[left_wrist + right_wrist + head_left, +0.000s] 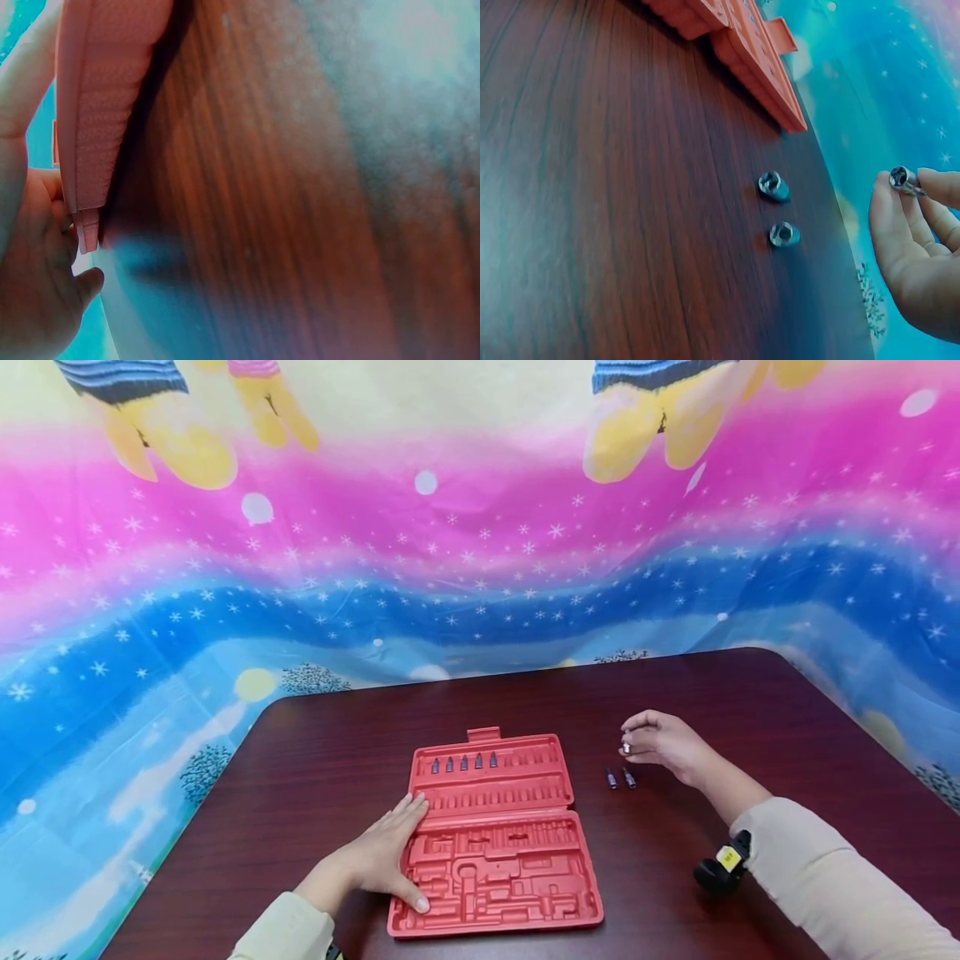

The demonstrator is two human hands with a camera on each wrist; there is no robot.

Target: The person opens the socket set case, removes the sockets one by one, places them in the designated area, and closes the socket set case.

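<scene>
A red plastic tool case (491, 864) lies unfolded on the table, moulded with many recesses. Several dark bit sockets (464, 762) stand in a row in its far half. My left hand (382, 852) rests on the case's left edge with fingers spread, the thumb over the near half. To the right of the case, my right hand (663, 745) is raised and pinches a small metal bit socket (904, 178) between thumb and fingertips; its hollow end shows in the right wrist view. Below that hand, two more bit sockets (620, 778) lie side by side on the table.
The dark red wood-grain table (315, 777) has rounded far corners. A colourful printed cloth (480, 568) hangs behind it and at the sides. A black device with a yellow label (726, 862) is strapped at the right wrist. The case's latch tab (483, 734) sticks out at its far edge.
</scene>
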